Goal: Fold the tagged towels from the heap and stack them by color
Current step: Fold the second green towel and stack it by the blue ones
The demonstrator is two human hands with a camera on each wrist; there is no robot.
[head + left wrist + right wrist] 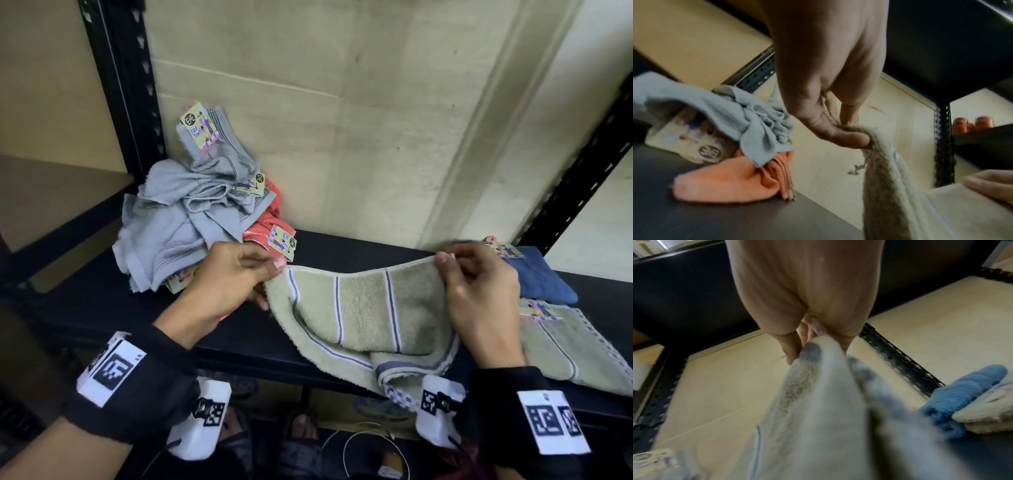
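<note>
The left hand [226,277] pinched one top corner of a beige striped towel [363,318] between thumb and fingers, and the right hand [479,294] pinched the other top corner, so each grip was clamped on the cloth. The towel hung between them, its upper edge sagging in the middle and its lower part crumpled on the front edge of the black shelf [342,246]. To the left, just behind the left hand, lay the heap: grey towels [191,219] bunched over a coral towel [270,219], with printed tags showing. To the right, beyond the right hand, a folded blue towel [537,277] lay at the back of the shelf, and a folded beige towel [568,346] lay in front of it.
</note>
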